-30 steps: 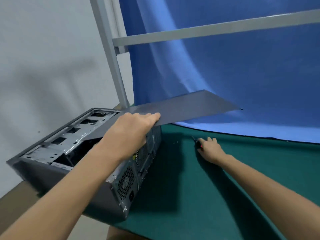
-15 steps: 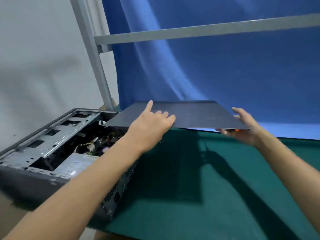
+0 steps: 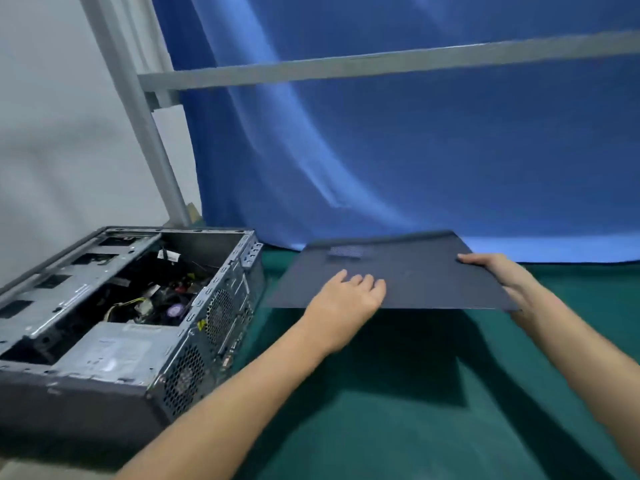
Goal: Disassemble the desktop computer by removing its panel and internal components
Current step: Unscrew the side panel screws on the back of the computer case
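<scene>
From the head view, the dark grey side panel (image 3: 422, 282) is off the case and held roughly level in the air above the green-covered worktop (image 3: 381, 431), casting a shadow on the cloth below it. It sits to the right of the desktop computer (image 3: 97, 396), apart from it. The left hand (image 3: 346, 301) holds the panel at its near edge, with its fingers (image 3: 367, 284) bent down onto the top face; the thumb is hidden. The right hand (image 3: 504, 277) grips the panel's right edge, thumb laid along the top and the other fingers out of sight underneath. A small mesh vent (image 3: 346, 251) shows near the panel's far edge. The computer lies on its side at the left end of the worktop, its open side facing up, showing a silver power supply (image 3: 110, 351), loose cables (image 3: 131, 304) and a metal drive bracket (image 3: 69, 289). Its perforated rear plate (image 3: 216, 313) faces the panel. Behind hangs a blue cloth backdrop (image 3: 433, 150) crossed by a grey metal bar (image 3: 346, 68).
</scene>
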